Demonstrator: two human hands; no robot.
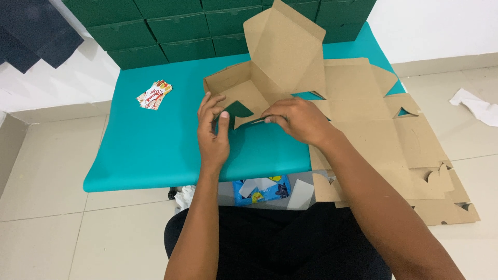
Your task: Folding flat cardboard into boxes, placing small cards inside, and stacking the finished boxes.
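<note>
A half-folded cardboard box (270, 78), brown inside and green outside, sits on the teal table (150, 145). The left hand (212, 129) presses a green flap upright, fingers closed on it; the right hand (298, 120) pinches the adjoining flap edge. Flat cardboard blanks (389, 150) lie right; stacked green boxes (171, 26) stand behind.

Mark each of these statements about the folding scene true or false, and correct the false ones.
1. Both hands are on the half-folded cardboard box. True: the left hand and right hand pinch a flap at its front.
2. The table cover is red. False: it is teal.
3. Finished green boxes are stacked at the table's far edge. True.
4. The small red and white packet lies right of the box. False: it lies to its left.
5. The flat cardboard sheets are stacked on the left. False: they lie on the right.
</note>
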